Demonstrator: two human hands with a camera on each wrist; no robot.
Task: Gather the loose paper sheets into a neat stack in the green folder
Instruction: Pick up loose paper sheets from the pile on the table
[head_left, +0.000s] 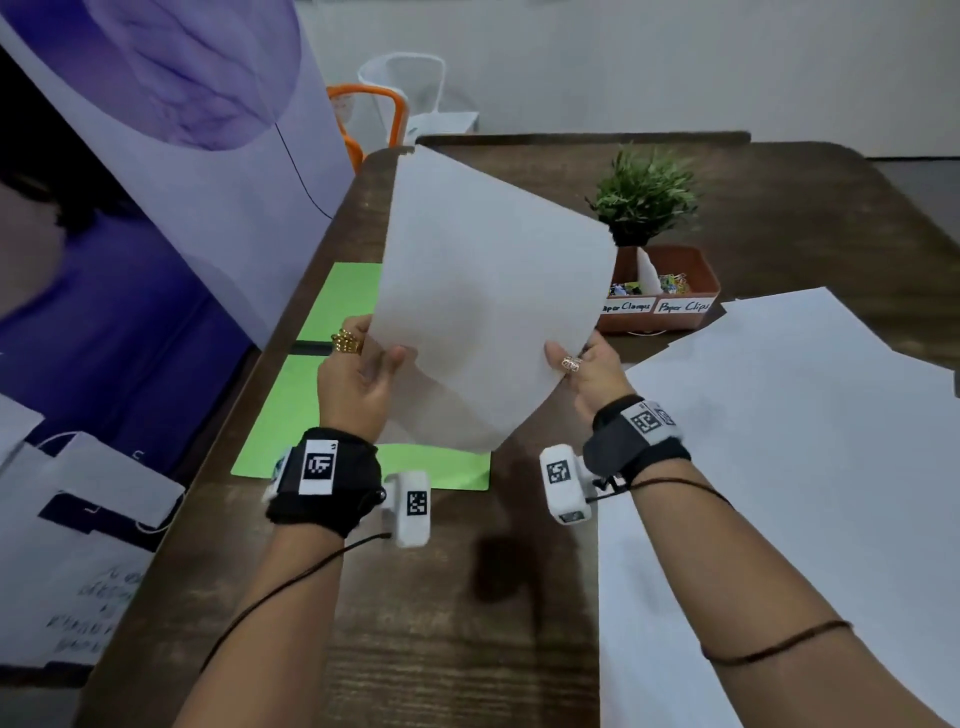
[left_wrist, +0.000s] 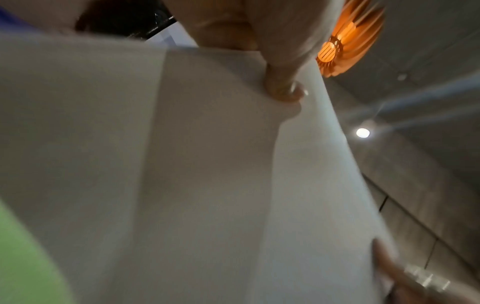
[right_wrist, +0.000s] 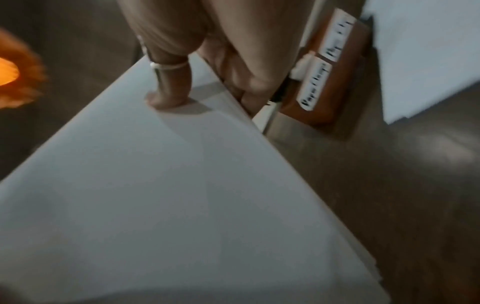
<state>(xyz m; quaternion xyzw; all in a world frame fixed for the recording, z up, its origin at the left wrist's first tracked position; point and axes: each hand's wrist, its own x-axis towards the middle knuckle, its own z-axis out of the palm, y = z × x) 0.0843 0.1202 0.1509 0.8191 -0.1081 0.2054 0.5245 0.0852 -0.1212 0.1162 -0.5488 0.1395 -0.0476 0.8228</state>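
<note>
- A purple banner (head_left: 156, 130) stands beyond the left edge of the counter (head_left: 441, 597).
- The green folder (head_left: 311, 410) lies open and flat on the counter near that left edge, its long axis running away from the person, a dark fold line crossing its middle.
- The left hand (head_left: 358, 374) has its grip pinched on the lower left edge of the paper sheets (head_left: 488, 291), thumb on the near face and fingers behind; gold rings sit on the fingers.
- The sheets are held up off the counter above the folder, tilted, long axis pointing up and away, top corner leaning left, lowest corner hanging over the folder's near right part. The right wrist view shows several edges layered together.
- The right hand (head_left: 587, 369) grips the lower right edge the same way, thumb in front, 1 ring on it.
- Behind it, a brown box (head_left: 670, 296) labelled "Paper Clamps" and "Paper Clips" and a small plant (head_left: 644, 197).
- More loose sheets (head_left: 779, 441) lie flat, overlapping, on the right of the counter.
</note>
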